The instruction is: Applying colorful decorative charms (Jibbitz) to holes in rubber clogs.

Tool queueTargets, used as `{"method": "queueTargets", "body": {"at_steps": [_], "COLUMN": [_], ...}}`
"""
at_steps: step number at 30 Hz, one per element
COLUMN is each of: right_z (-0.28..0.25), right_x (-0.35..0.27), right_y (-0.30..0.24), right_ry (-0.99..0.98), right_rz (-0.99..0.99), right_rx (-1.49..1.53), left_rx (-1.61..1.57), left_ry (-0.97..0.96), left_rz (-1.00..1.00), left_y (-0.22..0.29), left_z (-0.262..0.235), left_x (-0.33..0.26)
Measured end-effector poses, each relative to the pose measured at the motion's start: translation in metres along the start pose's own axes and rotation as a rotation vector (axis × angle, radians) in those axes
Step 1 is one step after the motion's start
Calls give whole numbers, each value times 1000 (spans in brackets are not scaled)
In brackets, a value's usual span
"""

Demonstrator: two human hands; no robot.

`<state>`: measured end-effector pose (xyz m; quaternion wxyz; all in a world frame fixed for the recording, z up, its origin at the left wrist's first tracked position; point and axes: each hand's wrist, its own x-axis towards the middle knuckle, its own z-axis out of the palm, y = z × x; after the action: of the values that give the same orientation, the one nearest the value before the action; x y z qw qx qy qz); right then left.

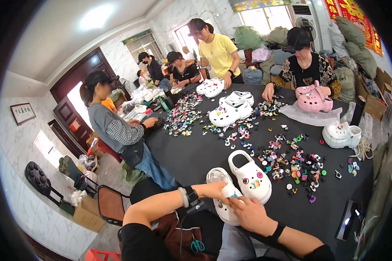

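Note:
At the table's near edge a white clog (225,214) lies under both my hands. My left hand (212,191) grips its side and upper, with the fingertips near its decorated top. From the other side, my right hand (251,214) bends its fingers down onto the same upper, closed around a spot where small charms show. What is between these fingertips is hidden. Right beside it stands a second white clog (249,177), with a few colourful charms on its toe. A bit of clear plastic (218,176) sits in the first clog's heel opening.
Loose shoe charms (298,165) are scattered on the black table (183,152) to the right, with another heap (183,114) farther left. White clogs (231,108) and pink clogs (313,98) stand beyond. Co-workers surround the table. A dark phone-like device (346,220) lies near right; scissors (197,246) hang below.

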<state>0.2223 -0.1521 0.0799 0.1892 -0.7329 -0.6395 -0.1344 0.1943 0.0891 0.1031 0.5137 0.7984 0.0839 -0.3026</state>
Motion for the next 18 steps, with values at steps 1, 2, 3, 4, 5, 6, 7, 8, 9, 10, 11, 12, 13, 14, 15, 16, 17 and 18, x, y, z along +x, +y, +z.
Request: {"method": "queueTargets", "body": {"at_steps": [1,2,3,4,5,6,7,8,9,10,11,12,13,14,15,16,17,18], "right_z": [2,4,5,6,7,8,8,9,10,10,11,12,10,7,8,8,4,3], "right_x": [0,0,-1,-1,-1,-3,-6,-10,-11,-13,-17,-17,-17,-15,-14,-13,-20,-19], "right_y": [1,2,2,3,3,4,3,2,1,-1,-3,-5,-8,-12,-14,-17,-17,-18], "right_ry": [4,-7,-20,-19,-46,-74,-74,-28,24,25,37,49,41,103,149,106,119,94], "right_rz": [0,6,16,17,26,35,35,32,31,32,48,66,71,70,72,89,47,3], "right_rx": [-1,12,27,30,33,36,42,52,60,67,75,80,85,75,65,70,54,40], "left_rx": [40,81,140,141,198,253,252,223,199,198,166,135,173,160,96,25,168,275], "left_ry": [19,38,55,54,76,97,96,85,75,74,28,-19,-17,-29,-36,-54,-25,-7], "left_rz": [54,106,125,122,73,23,17,11,4,-3,-1,4,21,19,26,35,63,105], "left_y": [-4,-7,-4,-1,3,7,9,9,11,12,13,13,12,9,4,1,15,16], "left_z": [0,0,3,5,7,9,12,16,15,15,16,13,10,6,0,0,4,-2], "left_x": [2,3,4,4,5,5,4,4,3,2,3,3,4,3,3,4,1,0]}}
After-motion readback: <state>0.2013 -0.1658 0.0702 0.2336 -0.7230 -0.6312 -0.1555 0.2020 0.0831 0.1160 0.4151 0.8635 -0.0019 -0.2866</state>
